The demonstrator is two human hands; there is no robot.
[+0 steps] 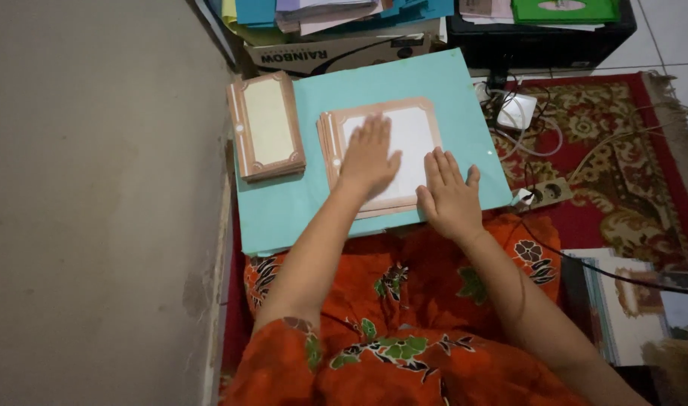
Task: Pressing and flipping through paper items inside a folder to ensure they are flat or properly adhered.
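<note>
A turquoise board (442, 90) serves as the work surface, lying across the person's lap in orange flowered cloth, with a bare grey wall (96, 188) to the left and a red patterned rug (622, 150) strewn with white cables (539, 128) to the right. Beyond the board a black crate (539, 45) holds a green folder (562, 10) and papers, beside a cardboard box (336, 53) heaped with coloured sheets. The left hand (368, 158) lies flat, fingers spread, on a stack of brown-bordered white cards (415, 124) mid-board, gripping nothing; the right hand (449, 197) rests open at the stack's right lower edge, while a second card stack (265, 124) sits at the board's left edge.
</note>
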